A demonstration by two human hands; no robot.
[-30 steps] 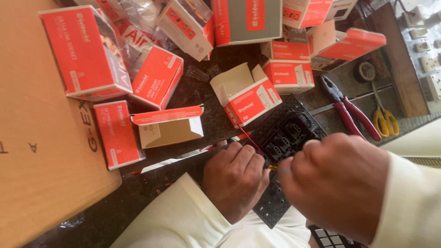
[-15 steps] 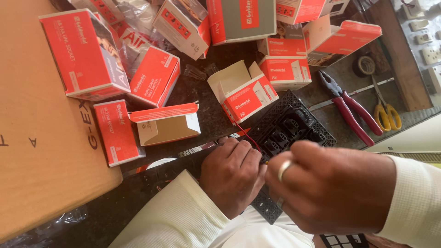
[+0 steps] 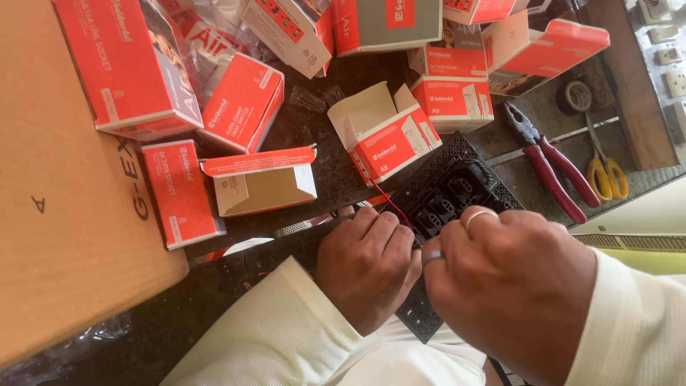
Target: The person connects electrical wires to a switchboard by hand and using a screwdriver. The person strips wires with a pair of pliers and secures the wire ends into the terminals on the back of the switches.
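From the head camera, a black plastic socket plate (image 3: pixel 457 196) with a ridged grid edge and round moulded sockets lies tilted on the dark speckled stone counter (image 3: pixel 321 179), just right of centre, its lower part hidden under both hands. The left hand (image 3: pixel 368 268) is curled shut on the plate's left edge, where a thin red wire (image 3: pixel 389 204) runs up toward 11 o'clock. The right hand (image 3: pixel 511 286), wearing two rings, is closed into a fist at the plate's lower right; what it pinches cannot be made out. At 12 o'clock from the plate sits an open red-and-white cardboard box (image 3: pixel 382 136). At 3 o'clock lie red-handled pliers (image 3: pixel 554 168), then yellow-handled scissors (image 3: pixel 604 171). A smooth brown carton (image 3: pixel 64 221) fills the 9 o'clock side.
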